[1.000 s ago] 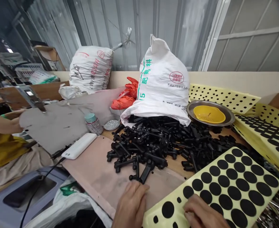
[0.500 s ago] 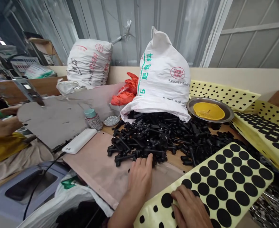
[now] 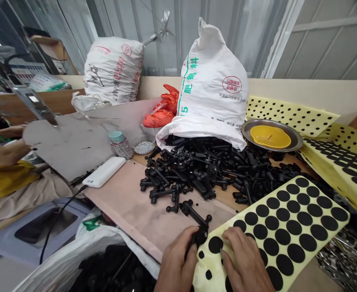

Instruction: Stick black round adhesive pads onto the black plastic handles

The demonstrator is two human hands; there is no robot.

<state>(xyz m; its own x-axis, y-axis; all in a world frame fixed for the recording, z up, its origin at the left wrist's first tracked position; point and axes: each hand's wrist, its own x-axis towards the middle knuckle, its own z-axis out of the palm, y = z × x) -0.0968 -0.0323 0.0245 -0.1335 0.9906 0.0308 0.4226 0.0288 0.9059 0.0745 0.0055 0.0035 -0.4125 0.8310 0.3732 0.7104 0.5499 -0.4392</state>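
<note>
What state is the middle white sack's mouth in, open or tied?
Open. The white sack has its rolled rim gaping at its lower end, and black plastic parts spill out of it in a pile.

White woven sack (image 3: pixel 213 93), green and red print, upright at mid-surface. Second printed sack (image 3: pixel 113 69), rear left. Orange-red plastic bag (image 3: pixel 163 111), between the two sacks. Steel dish (image 3: pixel 294 142), holding a yellow strainer (image 3: pixel 269 136). White power bank (image 3: pixel 104 172) with black cable (image 3: pixel 56 217), on the edge of a pinkish mat (image 3: pixel 136 207). Small teal-capped bottle (image 3: pixel 120 144), just beside a grey board (image 3: pixel 75 142). Punched-out yellow sheets (image 3: pixel 288 115), rear right. Co-worker's arm (image 3: pixel 2 150), far left.
</note>
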